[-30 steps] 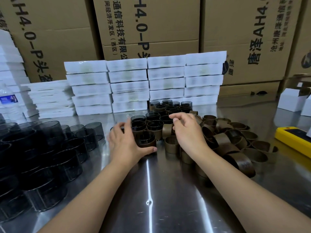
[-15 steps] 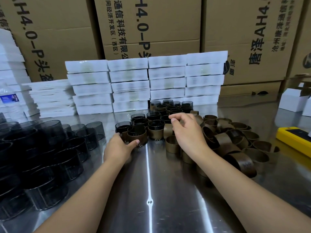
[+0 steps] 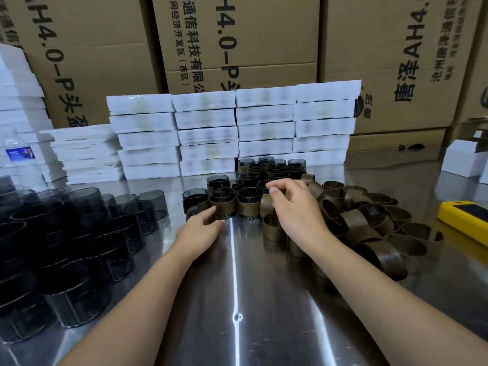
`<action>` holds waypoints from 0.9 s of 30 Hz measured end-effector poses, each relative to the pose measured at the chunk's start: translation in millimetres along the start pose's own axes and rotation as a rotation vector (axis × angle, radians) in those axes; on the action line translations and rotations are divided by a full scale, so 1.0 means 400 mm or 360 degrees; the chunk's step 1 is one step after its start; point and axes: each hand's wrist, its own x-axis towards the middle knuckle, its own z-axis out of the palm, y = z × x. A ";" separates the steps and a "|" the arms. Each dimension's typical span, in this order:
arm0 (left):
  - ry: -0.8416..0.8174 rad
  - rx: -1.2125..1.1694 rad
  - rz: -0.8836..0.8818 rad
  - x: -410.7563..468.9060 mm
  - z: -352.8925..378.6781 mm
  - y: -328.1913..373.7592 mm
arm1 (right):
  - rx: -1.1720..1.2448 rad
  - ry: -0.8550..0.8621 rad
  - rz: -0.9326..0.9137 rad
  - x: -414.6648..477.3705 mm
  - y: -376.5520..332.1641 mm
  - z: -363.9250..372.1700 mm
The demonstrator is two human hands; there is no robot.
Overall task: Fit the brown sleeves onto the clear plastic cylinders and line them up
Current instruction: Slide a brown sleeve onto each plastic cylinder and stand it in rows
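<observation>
Here, a person's two bare forearms reach forward over a shiny metal desk [image 3: 237, 286]. The left grip [image 3: 202, 228] lies low on the desk, its fingers relaxed and not clasping, with the tips touching the base of the front sleeved cylinder [image 3: 224, 206], a smoky clear plastic cup with a brown band around its lower half. That cylinder stands upright just ahead of the left grip, at the near edge of a cluster of sleeved cylinders [image 3: 264, 175] packed closely side by side. The right grip [image 3: 298, 207] hovers to the right of that cluster with its fingers curled. A loose brown sleeve [image 3: 266, 204] stands directly under its thumb, beside the front row, and it cannot be told whether the fingers pinch it. Behind and to the right of this grip lies a jumbled pile of brown sleeves [image 3: 369, 220]. Far to the left, well apart from both grips, stand the bare clear cylinders [image 3: 79, 233]. Stacks of white boxes [image 3: 206, 133] line the back of the desk in front of cardboard cartons [image 3: 237, 35]. A yellow device [image 3: 464, 215] lies at the right edge.
</observation>
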 end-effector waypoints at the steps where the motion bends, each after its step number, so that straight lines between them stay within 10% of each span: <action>1: -0.0026 0.0042 0.0018 0.000 0.001 0.000 | 0.0001 -0.0004 -0.0003 -0.001 -0.001 0.000; 8: 0.0545 0.1174 0.0247 -0.025 -0.046 0.036 | 0.0075 -0.0027 -0.0005 -0.001 -0.006 0.005; 12: 0.0530 0.1433 -0.0151 -0.029 -0.115 0.049 | 0.0080 -0.0056 -0.0013 -0.005 -0.006 0.009; 17: 0.0333 0.1454 -0.0467 -0.030 -0.146 0.042 | 0.0084 -0.0069 -0.0014 -0.007 -0.011 0.011; 27: 0.0281 0.1514 -0.0084 -0.060 -0.087 0.080 | -0.0406 0.0071 -0.0067 -0.002 0.007 0.005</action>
